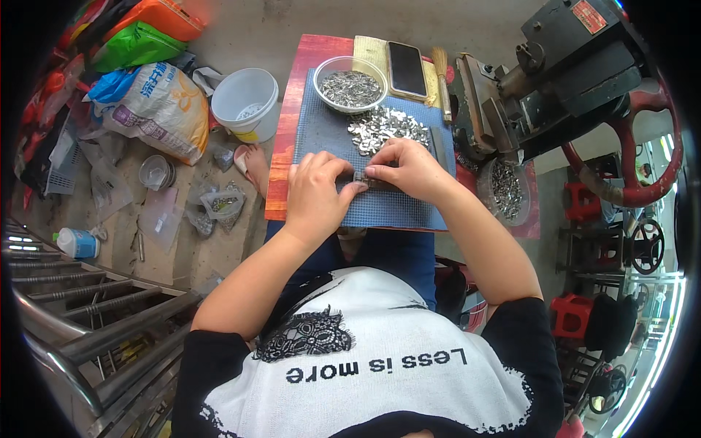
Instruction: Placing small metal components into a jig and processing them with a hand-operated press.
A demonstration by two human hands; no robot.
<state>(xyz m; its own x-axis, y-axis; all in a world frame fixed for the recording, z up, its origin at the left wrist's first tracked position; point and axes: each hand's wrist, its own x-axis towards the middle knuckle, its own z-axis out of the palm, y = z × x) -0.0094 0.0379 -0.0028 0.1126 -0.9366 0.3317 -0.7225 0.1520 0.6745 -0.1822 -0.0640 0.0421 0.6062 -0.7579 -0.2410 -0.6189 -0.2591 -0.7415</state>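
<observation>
My left hand [318,187] and my right hand [410,171] meet over a blue ribbed mat [310,139]. Thumbs and fingertips of both close around a small greyish piece [360,176], too small to name and partly covered by the fingers. Just beyond the right hand lies a loose heap of small shiny metal parts [383,128]. A clear round bowl [350,85] behind the heap holds many more slim metal pieces. Beside the right hand a flat dark grey bar [438,146] rests on the mat.
A phone [407,69] lies on a yellow cloth next to a brush [441,77]. At right stands a machine with a red handwheel [628,146], above a tub of metal parts [507,191]. A white bucket [244,102], bags [157,109] and metal railings [95,299] are at left.
</observation>
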